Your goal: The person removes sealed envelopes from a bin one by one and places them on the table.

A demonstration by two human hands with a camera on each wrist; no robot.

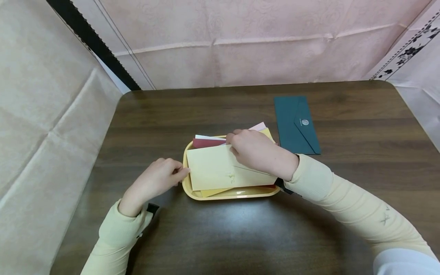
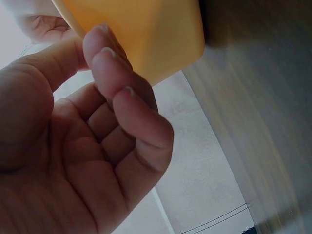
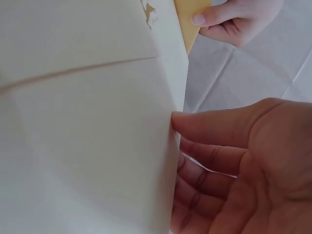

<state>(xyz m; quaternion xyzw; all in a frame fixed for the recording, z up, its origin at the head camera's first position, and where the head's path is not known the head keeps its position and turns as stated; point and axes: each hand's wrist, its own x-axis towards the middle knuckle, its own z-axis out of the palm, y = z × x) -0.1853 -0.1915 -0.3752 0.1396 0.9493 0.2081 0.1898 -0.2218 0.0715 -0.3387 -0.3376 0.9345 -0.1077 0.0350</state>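
A yellow tray (image 1: 240, 193) holds a stack of envelopes, topped by a cream envelope (image 1: 209, 164) with a small gold print and a flap line. My right hand (image 1: 256, 152) pinches the far edge of this cream envelope; in the right wrist view the thumb lies on its face and the fingers go behind it. My left hand (image 1: 154, 183) grips the left end of the tray, thumb over the rim. From the left wrist view, the curled fingers of that hand (image 2: 102, 126) sit at the outside of the tray wall (image 2: 168, 44).
Under the cream envelope show edges of a red envelope (image 1: 206, 143), a white one (image 1: 210, 137), a pink one (image 1: 258, 126) and a yellow one (image 1: 210, 192). A teal envelope (image 1: 295, 126) with a round seal lies behind and right of the tray on the wooden table (image 1: 206, 236).
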